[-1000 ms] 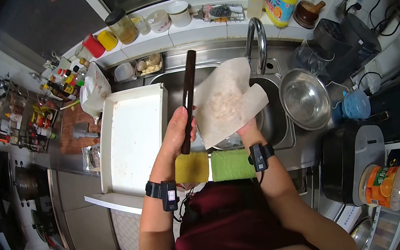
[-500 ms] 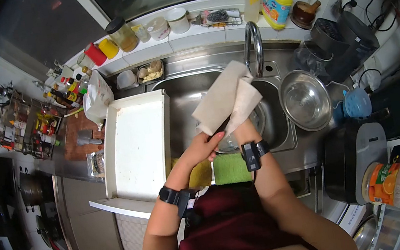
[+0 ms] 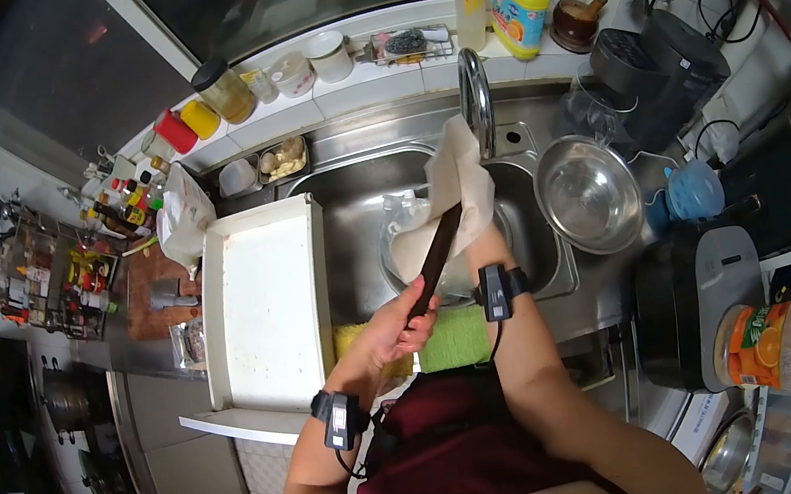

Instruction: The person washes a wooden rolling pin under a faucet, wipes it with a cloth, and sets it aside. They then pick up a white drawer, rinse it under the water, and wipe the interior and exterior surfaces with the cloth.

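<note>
While my left hand (image 3: 397, 335) grips the near end of the dark stick (image 3: 436, 262), fingers closed around it, my left forearm (image 3: 357, 376) slants towards 1 o'clock and the stick points the same way. Its far end overlaps the pale sheet (image 3: 457, 171), curled over the sink (image 3: 340, 204); whether they touch I cannot tell. My right arm (image 3: 542, 358) points almost to 12, and my right hand (image 3: 487, 247) is mostly behind the sheet, so I cannot tell how its fingers stand. From the sheet, the yellow bottle (image 3: 521, 9) at 1 o'clock has a blue label (image 3: 516, 24) with fruit printed on it; the jug (image 3: 784, 348) at 4 o'clock shows oranges too. I cannot make out the lettering on either, nor on the white label (image 3: 341, 414) of my left wristband (image 3: 339, 434).
</note>
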`<action>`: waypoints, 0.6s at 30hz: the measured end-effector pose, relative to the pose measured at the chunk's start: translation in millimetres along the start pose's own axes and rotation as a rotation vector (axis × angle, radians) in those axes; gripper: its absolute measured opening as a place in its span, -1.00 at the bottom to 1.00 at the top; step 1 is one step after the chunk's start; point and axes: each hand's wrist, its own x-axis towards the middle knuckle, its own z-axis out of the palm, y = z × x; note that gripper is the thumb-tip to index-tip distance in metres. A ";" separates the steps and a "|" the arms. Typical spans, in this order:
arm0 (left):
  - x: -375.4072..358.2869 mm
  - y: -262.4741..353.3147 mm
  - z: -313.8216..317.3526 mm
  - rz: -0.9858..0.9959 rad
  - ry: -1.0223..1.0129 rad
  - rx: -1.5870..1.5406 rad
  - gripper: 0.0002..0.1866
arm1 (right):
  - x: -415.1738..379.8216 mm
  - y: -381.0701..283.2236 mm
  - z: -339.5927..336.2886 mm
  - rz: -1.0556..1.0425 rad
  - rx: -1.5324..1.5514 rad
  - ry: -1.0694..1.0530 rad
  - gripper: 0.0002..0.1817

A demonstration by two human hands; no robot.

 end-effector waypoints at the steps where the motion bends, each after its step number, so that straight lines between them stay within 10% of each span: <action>1: -5.6 6.5 6.2 0.021 0.191 0.300 -0.50 | -0.9 -2.4 -0.5 -0.005 -0.003 0.001 -0.51; 5: -1.8 -0.8 1.7 0.470 0.870 1.841 -0.43 | -4.9 -6.7 -0.9 -0.020 -0.014 0.014 -0.52; 8: -6.1 7.8 16.3 0.364 0.906 1.867 -0.38 | 1.6 -2.2 3.0 -0.027 -0.027 0.022 -0.52; 14: -0.9 24.6 13.7 0.105 0.473 0.565 -0.41 | 30.9 28.8 22.8 -0.039 -0.120 0.045 -0.53; 18: 20.1 27.0 19.4 0.223 0.530 0.487 -0.41 | 30.1 62.3 31.1 -0.033 -0.223 0.048 -0.54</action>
